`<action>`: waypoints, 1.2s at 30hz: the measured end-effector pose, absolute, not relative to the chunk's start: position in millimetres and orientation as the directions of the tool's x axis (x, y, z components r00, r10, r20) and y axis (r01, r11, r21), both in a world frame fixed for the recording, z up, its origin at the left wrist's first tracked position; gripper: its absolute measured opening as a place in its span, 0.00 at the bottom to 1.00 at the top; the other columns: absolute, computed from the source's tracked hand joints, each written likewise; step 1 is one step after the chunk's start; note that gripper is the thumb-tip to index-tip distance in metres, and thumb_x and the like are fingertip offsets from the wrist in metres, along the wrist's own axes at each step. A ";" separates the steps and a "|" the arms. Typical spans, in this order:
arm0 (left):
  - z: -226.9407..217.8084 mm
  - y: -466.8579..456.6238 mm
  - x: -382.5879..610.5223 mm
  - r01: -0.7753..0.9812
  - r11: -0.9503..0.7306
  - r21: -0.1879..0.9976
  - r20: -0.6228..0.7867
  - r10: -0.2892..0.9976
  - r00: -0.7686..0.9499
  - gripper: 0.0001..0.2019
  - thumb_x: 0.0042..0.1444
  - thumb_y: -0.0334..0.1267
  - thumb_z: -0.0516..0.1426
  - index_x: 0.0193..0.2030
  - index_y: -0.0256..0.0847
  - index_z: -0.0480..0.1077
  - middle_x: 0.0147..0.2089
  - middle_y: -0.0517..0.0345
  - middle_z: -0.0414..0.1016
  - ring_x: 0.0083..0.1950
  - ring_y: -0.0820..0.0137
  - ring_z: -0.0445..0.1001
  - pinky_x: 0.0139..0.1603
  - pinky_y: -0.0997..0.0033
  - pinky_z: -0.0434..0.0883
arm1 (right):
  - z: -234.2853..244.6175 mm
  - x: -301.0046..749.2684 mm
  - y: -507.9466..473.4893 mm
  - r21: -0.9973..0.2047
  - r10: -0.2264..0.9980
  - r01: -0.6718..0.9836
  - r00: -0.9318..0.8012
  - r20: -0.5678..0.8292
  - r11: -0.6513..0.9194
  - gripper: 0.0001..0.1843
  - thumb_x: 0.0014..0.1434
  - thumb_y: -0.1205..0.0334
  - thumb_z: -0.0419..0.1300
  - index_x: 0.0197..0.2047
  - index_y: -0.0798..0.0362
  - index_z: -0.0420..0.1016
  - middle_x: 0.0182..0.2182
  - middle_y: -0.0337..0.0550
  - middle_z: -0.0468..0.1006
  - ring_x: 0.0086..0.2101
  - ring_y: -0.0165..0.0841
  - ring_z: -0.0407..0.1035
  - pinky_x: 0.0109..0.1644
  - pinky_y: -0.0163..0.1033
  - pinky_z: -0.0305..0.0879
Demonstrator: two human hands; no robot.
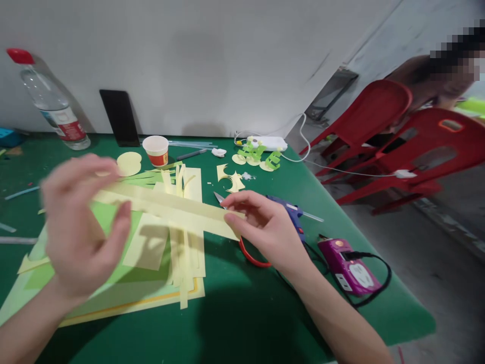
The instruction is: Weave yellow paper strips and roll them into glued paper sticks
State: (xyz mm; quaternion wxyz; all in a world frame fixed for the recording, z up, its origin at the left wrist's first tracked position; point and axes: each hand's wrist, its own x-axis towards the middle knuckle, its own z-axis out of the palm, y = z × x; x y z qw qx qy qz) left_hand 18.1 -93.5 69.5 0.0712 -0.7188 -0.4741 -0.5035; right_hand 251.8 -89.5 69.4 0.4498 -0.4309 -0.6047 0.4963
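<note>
I hold a long pale yellow paper strip (pixel 178 210) above the green table (pixel 242 313), one end in each hand. My left hand (pixel 81 222), blurred by motion, pinches the strip's left end with thumb and fingers. My right hand (pixel 265 227) pinches the right end between thumb and fingertips. Under the strip lies a pile of yellow and green paper sheets and cut strips (pixel 151 258). Red-handled scissors (pixel 250 255) lie partly hidden beneath my right hand, their tip (pixel 219 198) showing.
A blue glue gun (pixel 293 215) and a purple device with a black cable (pixel 346 265) lie to the right. Farther back stand a paper cup (pixel 156 150), a water bottle (pixel 49 101), a black phone (pixel 119 117), and green and yellow paper cutouts (pixel 255 154). Red chairs (pixel 397 131) and a person stand beyond the table's right edge.
</note>
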 end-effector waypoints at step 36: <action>50.1 -106.4 51.1 0.429 -0.691 0.581 0.432 0.709 0.557 0.06 0.57 0.32 0.55 0.31 0.39 0.72 0.26 0.65 0.77 0.24 0.79 0.72 0.57 0.65 0.64 | 56.6 234.0 -101.0 -0.844 0.812 0.186 -0.438 0.386 0.502 0.06 0.53 0.72 0.59 0.32 0.53 0.75 0.27 0.41 0.76 0.29 0.28 0.70 0.31 0.34 0.67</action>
